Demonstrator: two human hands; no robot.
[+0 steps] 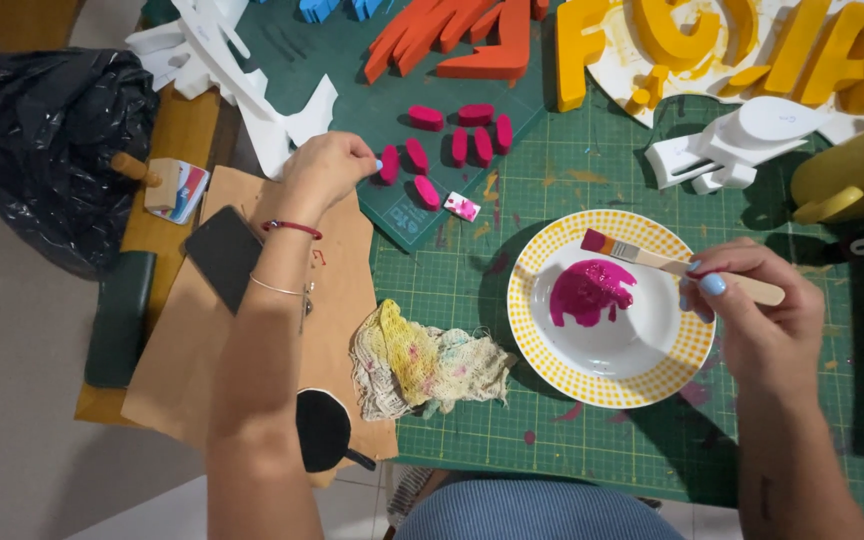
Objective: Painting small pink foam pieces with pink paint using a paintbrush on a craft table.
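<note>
My right hand grips a flat wooden-handled paintbrush. Its magenta-tipped bristles hover over a white plate with a yellow dotted rim, just above the pool of magenta paint in the plate. My left hand reaches forward, fingers pinched on a small magenta-painted oval piece. Several more magenta oval pieces lie in a loose cluster on the green cutting mat, to the right of that hand.
A paint-stained rag lies left of the plate. Brown paper carries a black pad and a black round object. Orange, yellow and white foam shapes line the far side. Yellow mug right, black bag left.
</note>
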